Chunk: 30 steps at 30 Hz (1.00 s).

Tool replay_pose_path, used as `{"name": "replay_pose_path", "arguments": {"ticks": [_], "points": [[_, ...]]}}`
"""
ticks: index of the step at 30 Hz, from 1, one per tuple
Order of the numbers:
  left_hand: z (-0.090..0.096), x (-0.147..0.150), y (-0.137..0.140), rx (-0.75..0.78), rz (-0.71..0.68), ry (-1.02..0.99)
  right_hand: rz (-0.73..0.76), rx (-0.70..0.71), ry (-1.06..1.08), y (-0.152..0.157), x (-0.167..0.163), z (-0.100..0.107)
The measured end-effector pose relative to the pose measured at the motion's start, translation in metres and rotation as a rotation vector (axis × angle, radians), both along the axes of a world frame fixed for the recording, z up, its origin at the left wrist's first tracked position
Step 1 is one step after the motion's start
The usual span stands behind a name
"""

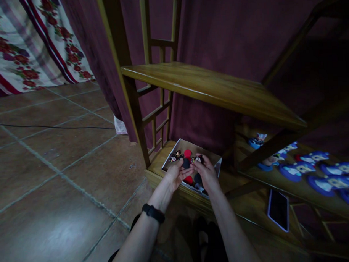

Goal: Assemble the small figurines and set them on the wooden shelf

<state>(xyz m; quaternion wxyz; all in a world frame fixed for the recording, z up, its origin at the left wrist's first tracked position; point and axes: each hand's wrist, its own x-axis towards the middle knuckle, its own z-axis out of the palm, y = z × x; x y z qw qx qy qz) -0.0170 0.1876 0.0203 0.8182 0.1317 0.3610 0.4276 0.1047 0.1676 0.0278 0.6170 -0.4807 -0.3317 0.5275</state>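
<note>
Both hands are over a shallow open box (181, 143) on the low wooden shelf. My left hand (176, 176), with a dark band on its wrist, is closed on a black disc (186, 163) between thumb and fingers. Close beside it, my right hand (207, 172) grips a small black-haired figurine (197, 159); its lower part is hidden by the fingers. More figurines (175, 156) lie at the left inside the box. A red disc (187, 153) lies behind the hands, and another red piece (188, 180) and a dark disc (198, 178) show below them.
Above the box juts a wooden shelf board (213, 87), with a lattice side (159, 114) to the left. Several blue-based figurines (297, 168) stand on the right-hand shelf, above a phone (278, 210). A cable (54, 127) crosses the tiled floor.
</note>
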Motion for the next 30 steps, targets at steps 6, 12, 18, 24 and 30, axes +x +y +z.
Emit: {"name": "replay_pose_path", "arguments": {"ticks": [6, 12, 18, 24, 30], "points": [[0.0027, -0.0043, 0.0018, -0.005, -0.037, 0.041, 0.029, 0.012, -0.128, -0.0015, 0.0016, 0.0012], [0.0053, -0.0022, -0.0018, 0.013, -0.020, 0.014, 0.043, 0.053, -0.227, 0.0008, -0.0018, 0.0012], [0.0024, -0.0009, -0.0005, 0.015, 0.017, 0.005, 0.057, 0.067, -0.337, 0.0025, -0.0009, -0.0029], [0.0017, -0.0006, -0.0006, 0.048, 0.010, 0.035, 0.076, 0.079, -0.413, 0.0031, 0.0013, -0.0029], [-0.0020, -0.0001, -0.0001, 0.066, 0.043, 0.105, 0.100, 0.108, -0.552, 0.0015, 0.0030, -0.0036]]}}
